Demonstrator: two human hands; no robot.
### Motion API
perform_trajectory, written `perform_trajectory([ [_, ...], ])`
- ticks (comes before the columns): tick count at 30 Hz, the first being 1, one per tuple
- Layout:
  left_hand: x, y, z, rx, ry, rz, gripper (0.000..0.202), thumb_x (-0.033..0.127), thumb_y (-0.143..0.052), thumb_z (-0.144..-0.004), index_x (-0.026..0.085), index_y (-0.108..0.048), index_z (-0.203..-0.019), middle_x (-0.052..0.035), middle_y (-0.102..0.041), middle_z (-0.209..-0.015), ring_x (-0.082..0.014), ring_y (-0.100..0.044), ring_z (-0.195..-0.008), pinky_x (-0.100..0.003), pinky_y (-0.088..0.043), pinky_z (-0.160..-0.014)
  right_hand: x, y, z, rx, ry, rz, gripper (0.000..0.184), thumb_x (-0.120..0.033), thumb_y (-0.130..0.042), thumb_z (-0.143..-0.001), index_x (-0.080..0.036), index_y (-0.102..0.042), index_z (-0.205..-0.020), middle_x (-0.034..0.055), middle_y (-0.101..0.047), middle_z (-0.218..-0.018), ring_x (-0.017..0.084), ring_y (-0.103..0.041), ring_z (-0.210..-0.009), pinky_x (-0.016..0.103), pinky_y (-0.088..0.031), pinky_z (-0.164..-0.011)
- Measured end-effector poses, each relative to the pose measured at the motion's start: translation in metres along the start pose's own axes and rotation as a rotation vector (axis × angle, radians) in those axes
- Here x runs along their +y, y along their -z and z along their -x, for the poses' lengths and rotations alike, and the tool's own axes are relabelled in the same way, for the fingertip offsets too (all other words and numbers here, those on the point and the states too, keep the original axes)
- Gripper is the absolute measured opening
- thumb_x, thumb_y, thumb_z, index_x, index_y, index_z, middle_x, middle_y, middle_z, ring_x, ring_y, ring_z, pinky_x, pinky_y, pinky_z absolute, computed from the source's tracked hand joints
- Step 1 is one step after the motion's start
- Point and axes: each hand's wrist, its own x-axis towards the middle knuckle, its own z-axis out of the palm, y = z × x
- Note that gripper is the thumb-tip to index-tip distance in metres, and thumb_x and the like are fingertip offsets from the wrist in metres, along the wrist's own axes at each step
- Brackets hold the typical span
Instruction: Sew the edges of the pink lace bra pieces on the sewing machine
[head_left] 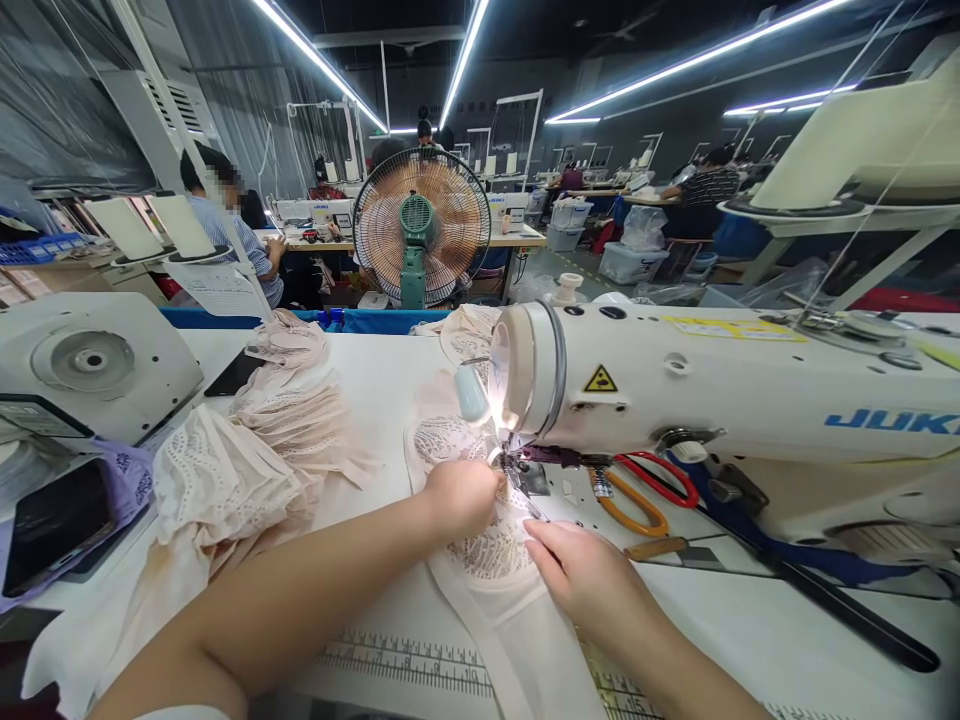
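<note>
A cream lace bra (491, 555) lies under the head of a white sewing machine (637, 370), below its lit needle area. My left hand (465, 498) is closed on the bra's fabric, just left of the presser foot, with its fingertips partly hidden. Lower and to the right, my right hand (589, 575) pinches the bra's edge between thumb and finger. A slim metal piece shows by the right fingertips; whether I hold it cannot be told. One lace cup (444, 440) is spread flat beyond my left hand.
Layered lace pieces (232, 470) are heaped at left, near a phone (60, 525). Red-handled scissors (660, 475) and an orange-handled tool (634, 505) lie right of the needle. A ruler strip (405, 660) runs along the front. Beyond stand a fan (420, 225) and people at machines.
</note>
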Motion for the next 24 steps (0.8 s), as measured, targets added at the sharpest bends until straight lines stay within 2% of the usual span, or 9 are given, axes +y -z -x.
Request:
perform_trajectory([
  [4, 0.001, 0.001, 0.001, -0.003, 0.012, -0.002, 0.028, 0.013, -0.047, -0.075, 0.022, -0.061, -0.098, -0.0040, -0.064, -0.092, -0.0239, -0.063, -0.080, -0.028, -0.048, -0.059, -0.015, 0.010, -0.003, -0.106, -0.093, 0.076, 0.035, -0.025, -0.032, -0.090, -0.019, -0.064, -0.102, 0.0061, -0.068, -0.083, 0.022, -0.062, -0.078, 0.031, -0.044, -0.062],
  [6, 0.001, 0.001, 0.001, 0.003, 0.022, -0.009, 0.028, 0.015, -0.046, -0.077, 0.021, -0.061, -0.099, -0.0044, -0.064, -0.092, -0.0238, -0.063, -0.080, -0.028, -0.048, -0.059, -0.021, 0.012, -0.006, -0.138, -0.110, 0.148, 0.034, -0.023, -0.031, -0.090, -0.019, -0.064, -0.097, 0.0059, -0.066, -0.081, 0.022, -0.061, -0.077, 0.030, -0.041, -0.061],
  [9, 0.001, 0.002, -0.002, 0.017, 0.036, -0.025, 0.028, 0.016, -0.044, -0.079, 0.021, -0.061, -0.101, -0.0055, -0.064, -0.092, -0.0235, -0.063, -0.079, -0.028, -0.048, -0.058, -0.025, 0.011, -0.009, -0.150, -0.115, 0.228, 0.032, -0.021, -0.030, -0.090, -0.019, -0.063, -0.089, 0.0054, -0.063, -0.074, 0.022, -0.058, -0.072, 0.030, -0.034, -0.055],
  [15, -0.001, 0.003, -0.002, 0.060, 0.048, -0.062, 0.023, 0.021, -0.041, -0.082, 0.015, -0.063, -0.087, -0.0089, -0.061, -0.087, -0.0239, -0.062, -0.071, -0.031, -0.048, -0.056, -0.027, 0.009, -0.013, -0.137, -0.140, 0.284, 0.025, -0.020, -0.036, -0.089, -0.020, -0.060, -0.092, 0.0048, -0.061, -0.072, 0.022, -0.057, -0.068, 0.029, -0.020, -0.048],
  [17, -0.002, 0.000, 0.006, 0.098, 0.035, -0.075, 0.029, 0.025, -0.037, -0.085, 0.014, -0.064, -0.083, -0.0115, -0.060, -0.092, -0.0240, -0.061, -0.074, -0.033, -0.049, -0.059, -0.026, 0.012, -0.010, -0.136, -0.143, 0.293, 0.026, -0.022, -0.034, -0.090, -0.022, -0.060, -0.091, 0.0040, -0.060, -0.070, 0.021, -0.056, -0.066, 0.029, -0.017, -0.047],
  [19, -0.003, -0.004, 0.018, 0.164, -0.023, -0.113, 0.036, 0.034, -0.037, -0.087, 0.012, -0.065, -0.085, -0.0153, -0.057, -0.109, -0.0268, -0.059, -0.087, -0.038, -0.050, -0.069, -0.025, 0.015, -0.002, -0.131, -0.122, 0.296, 0.028, -0.023, -0.032, -0.091, -0.023, -0.060, -0.086, 0.0033, -0.059, -0.070, 0.021, -0.055, -0.066, 0.029, -0.018, -0.049],
  [21, -0.005, -0.007, 0.031, 0.204, -0.084, -0.163, 0.048, 0.049, -0.041, -0.084, 0.010, -0.064, -0.100, -0.0179, -0.044, -0.132, -0.0338, -0.047, -0.112, -0.048, -0.043, -0.088, -0.021, 0.017, 0.008, -0.139, -0.067, 0.276, 0.026, -0.020, -0.034, -0.090, -0.024, -0.059, -0.085, 0.0026, -0.058, -0.073, 0.020, -0.055, -0.069, 0.028, -0.021, -0.050],
  [22, -0.006, -0.008, 0.037, 0.188, -0.095, -0.177, 0.061, 0.058, -0.042, -0.081, 0.009, -0.060, -0.111, -0.0183, -0.034, -0.141, -0.0374, -0.036, -0.122, -0.055, -0.035, -0.096, -0.019, 0.017, 0.013, -0.154, -0.040, 0.260, 0.024, -0.018, -0.036, -0.088, -0.024, -0.060, -0.088, 0.0022, -0.057, -0.074, 0.020, -0.055, -0.070, 0.028, -0.022, -0.051],
  [24, -0.008, -0.008, 0.047, 0.085, -0.057, -0.166, 0.089, 0.073, -0.042, -0.072, 0.007, -0.042, -0.132, -0.0176, -0.014, -0.148, -0.0410, -0.013, -0.133, -0.066, -0.018, -0.101, -0.015, 0.017, 0.021, -0.195, -0.006, 0.231, 0.029, -0.013, -0.040, -0.085, -0.027, -0.059, -0.102, 0.0019, -0.057, -0.076, 0.020, -0.055, -0.072, 0.027, -0.023, -0.051],
])
